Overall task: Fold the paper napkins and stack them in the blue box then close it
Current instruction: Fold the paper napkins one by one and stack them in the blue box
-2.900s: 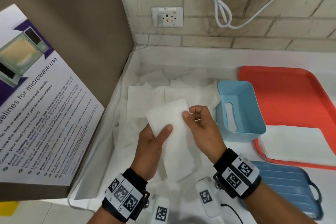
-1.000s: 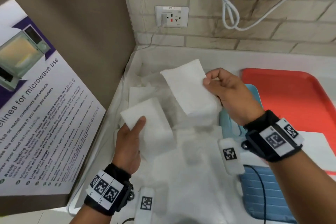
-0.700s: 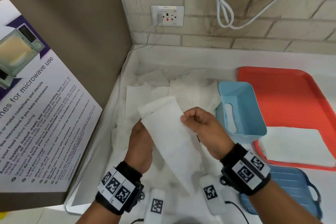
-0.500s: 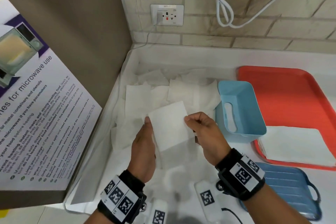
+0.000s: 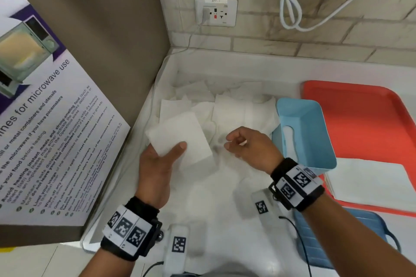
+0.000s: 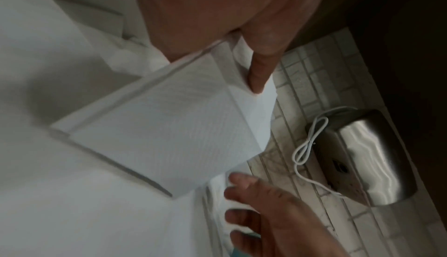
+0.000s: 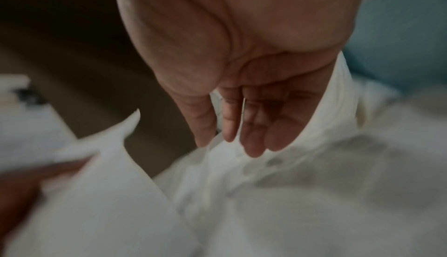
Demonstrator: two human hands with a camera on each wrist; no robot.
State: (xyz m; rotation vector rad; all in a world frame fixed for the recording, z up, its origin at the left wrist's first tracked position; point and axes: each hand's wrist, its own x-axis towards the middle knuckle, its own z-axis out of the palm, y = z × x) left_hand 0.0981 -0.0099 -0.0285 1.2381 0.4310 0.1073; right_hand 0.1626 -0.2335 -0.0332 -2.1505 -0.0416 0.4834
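My left hand (image 5: pixel 167 153) holds a folded white napkin (image 5: pixel 180 135) above the counter, thumb on top and fingers beneath. In the left wrist view the thumb (image 6: pixel 260 70) presses on the napkin (image 6: pixel 169 127), whose layered edges show. My right hand (image 5: pixel 234 144) hovers just to its right, apart from it, with fingers loosely curled and nothing in them. Its fingers (image 7: pixel 254 127) hang relaxed over the loose napkin pile (image 5: pixel 236 112). The light blue box (image 5: pixel 315 141) stands open to the right of my right hand. Its darker blue lid (image 5: pixel 337 231) lies near the front edge.
A red tray (image 5: pixel 360 119) sits right of the box, with a flat white stack (image 5: pixel 371 184) on its near end. A tall brown panel with a microwave poster (image 5: pixel 45 130) walls off the left. The brick wall, a socket (image 5: pixel 216 12) and a white cable are behind.
My right hand has let go of the folded napkin and drawn away to the right. The left hand now holds it alone, a little farther left.
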